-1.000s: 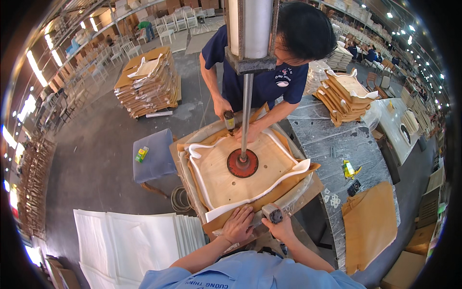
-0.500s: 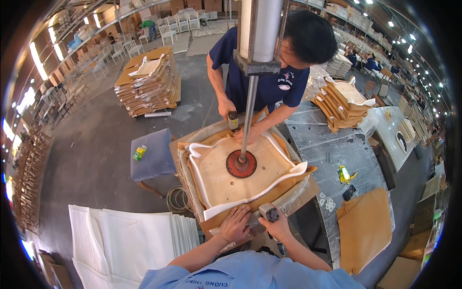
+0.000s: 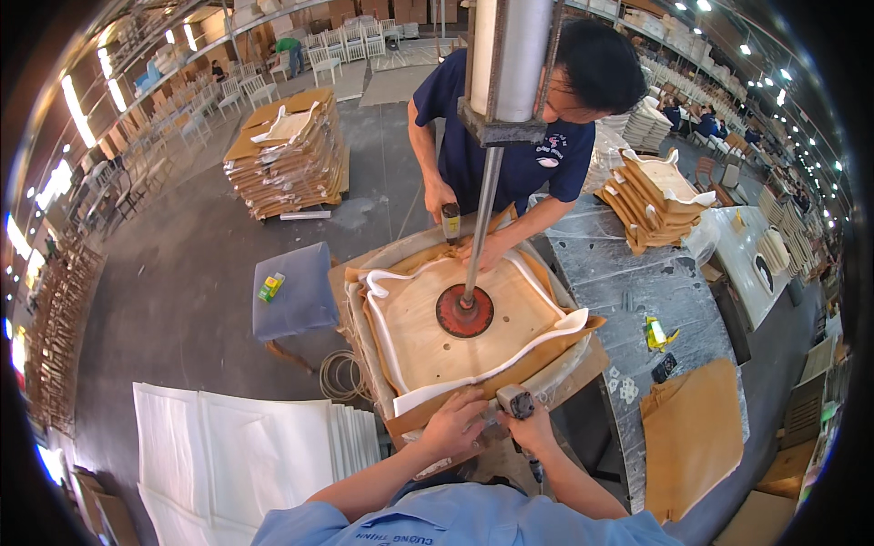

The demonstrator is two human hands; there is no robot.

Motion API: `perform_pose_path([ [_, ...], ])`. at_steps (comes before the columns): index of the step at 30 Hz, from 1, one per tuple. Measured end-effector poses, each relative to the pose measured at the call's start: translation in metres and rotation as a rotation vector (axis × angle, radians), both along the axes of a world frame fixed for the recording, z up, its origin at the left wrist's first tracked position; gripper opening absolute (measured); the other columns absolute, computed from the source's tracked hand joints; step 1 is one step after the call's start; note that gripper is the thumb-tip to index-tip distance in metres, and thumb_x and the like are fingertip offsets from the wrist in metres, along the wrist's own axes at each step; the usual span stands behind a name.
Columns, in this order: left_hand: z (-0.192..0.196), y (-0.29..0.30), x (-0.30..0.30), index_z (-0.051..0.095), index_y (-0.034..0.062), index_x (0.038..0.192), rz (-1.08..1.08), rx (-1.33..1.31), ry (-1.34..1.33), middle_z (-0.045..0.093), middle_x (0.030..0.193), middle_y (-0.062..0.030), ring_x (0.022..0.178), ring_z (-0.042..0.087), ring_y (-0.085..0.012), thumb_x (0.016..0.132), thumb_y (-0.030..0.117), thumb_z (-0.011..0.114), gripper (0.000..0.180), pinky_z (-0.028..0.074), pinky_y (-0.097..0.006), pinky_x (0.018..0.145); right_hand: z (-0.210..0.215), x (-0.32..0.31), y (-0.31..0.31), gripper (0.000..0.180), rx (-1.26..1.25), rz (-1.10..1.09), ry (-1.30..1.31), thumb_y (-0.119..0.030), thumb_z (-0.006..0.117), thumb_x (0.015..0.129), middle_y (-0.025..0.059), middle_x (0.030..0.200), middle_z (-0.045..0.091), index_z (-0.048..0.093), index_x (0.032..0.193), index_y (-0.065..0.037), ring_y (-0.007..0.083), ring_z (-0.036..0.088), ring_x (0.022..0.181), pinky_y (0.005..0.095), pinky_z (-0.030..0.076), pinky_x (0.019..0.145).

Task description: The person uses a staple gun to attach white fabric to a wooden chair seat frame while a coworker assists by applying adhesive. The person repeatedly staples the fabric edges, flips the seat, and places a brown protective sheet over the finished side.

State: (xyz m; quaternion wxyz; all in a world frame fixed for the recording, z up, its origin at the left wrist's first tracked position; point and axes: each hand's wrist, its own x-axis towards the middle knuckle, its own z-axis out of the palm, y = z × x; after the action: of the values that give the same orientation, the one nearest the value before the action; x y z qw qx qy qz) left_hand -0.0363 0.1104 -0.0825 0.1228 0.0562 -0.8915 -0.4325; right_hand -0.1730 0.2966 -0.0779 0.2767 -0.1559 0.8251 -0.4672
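Note:
A plywood seat panel (image 3: 423, 341) lies under the round red pad (image 3: 464, 310) of a vertical press rod. White padding (image 3: 533, 346) and a brown cover sheet (image 3: 510, 371) stick up around its edges. My left hand (image 3: 452, 426) is at the near edge, its fingers bent and closed on the cover's margin. My right hand (image 3: 533, 430) is wrapped round a staple gun (image 3: 515, 401), whose head sits beside my left fingers at that edge. Opposite me, a co-worker in dark blue holds another staple gun (image 3: 451, 222) at the far edge, the other hand on the cover.
A blue padded stool (image 3: 293, 305) with a small box on it stands left. White sheets (image 3: 237, 446) are stacked near left. On the right, a plastic-covered table (image 3: 628, 291) bears brown sheets (image 3: 692, 437) and a pile of covers (image 3: 651, 205). A coiled hose (image 3: 344, 375) lies beside the press.
My left hand has gone from lying flat on the cover to bent fingers at its near edge. The staple gun stays close to it. The whole view has shifted slightly.

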Motion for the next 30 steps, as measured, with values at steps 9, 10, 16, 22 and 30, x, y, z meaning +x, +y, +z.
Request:
perform_pose_path([
  [9,0.003,-0.141,0.028,0.054,-0.0013,0.158,0.837,0.042,-0.129,0.045,0.169,-0.0308,0.155,0.047,-0.0477,0.102,0.026,0.074,0.066,0.041,-0.05,0.128,0.01,0.006,-0.012,0.065,0.081,-0.059,-0.007,-0.025,0.092,0.087,0.021,0.124,0.079,0.067,0.146,-0.013,0.0379,0.076,0.116,0.0454,0.06,0.099],
  [10,-0.004,-0.152,0.033,0.048,-0.0031,0.161,0.842,0.07,-0.157,0.041,0.171,-0.0312,0.157,0.044,-0.0477,0.103,0.028,0.073,0.071,0.04,-0.05,0.128,0.013,0.009,-0.016,0.064,0.083,-0.059,-0.03,-0.026,0.092,0.087,0.0212,0.124,0.079,0.068,0.145,-0.013,0.039,0.076,0.117,0.0458,0.06,0.1],
  [16,-0.032,-0.145,0.013,0.007,-0.0012,0.178,0.711,0.105,-0.318,0.005,0.187,-0.0257,0.168,0.026,-0.0443,0.109,0.036,0.062,0.096,0.037,-0.046,0.131,0.021,0.004,-0.015,0.061,0.264,-0.065,0.073,-0.033,0.09,0.087,0.0218,0.126,0.079,0.07,0.141,-0.012,0.0441,0.073,0.122,0.0503,0.059,0.101],
  [22,-0.027,-0.151,0.025,0.019,-0.001,0.177,0.628,0.066,-0.342,0.016,0.185,-0.0253,0.166,0.033,-0.0445,0.111,0.025,0.056,0.08,0.04,-0.046,0.129,0.025,0.011,-0.017,0.06,0.242,-0.108,0.204,-0.035,0.09,0.087,0.0225,0.127,0.078,0.069,0.14,-0.014,0.0459,0.072,0.124,0.0525,0.059,0.102],
  [30,-0.009,-0.227,0.045,0.061,0.0055,0.156,0.145,-0.428,-0.247,0.045,0.174,-0.0183,0.163,0.032,-0.0504,0.095,0.011,0.067,0.061,0.025,-0.062,0.135,0.021,0.01,-0.022,0.061,0.213,-0.138,0.236,-0.035,0.09,0.086,0.0224,0.125,0.079,0.069,0.141,-0.018,0.0454,0.074,0.12,0.0524,0.06,0.1],
])
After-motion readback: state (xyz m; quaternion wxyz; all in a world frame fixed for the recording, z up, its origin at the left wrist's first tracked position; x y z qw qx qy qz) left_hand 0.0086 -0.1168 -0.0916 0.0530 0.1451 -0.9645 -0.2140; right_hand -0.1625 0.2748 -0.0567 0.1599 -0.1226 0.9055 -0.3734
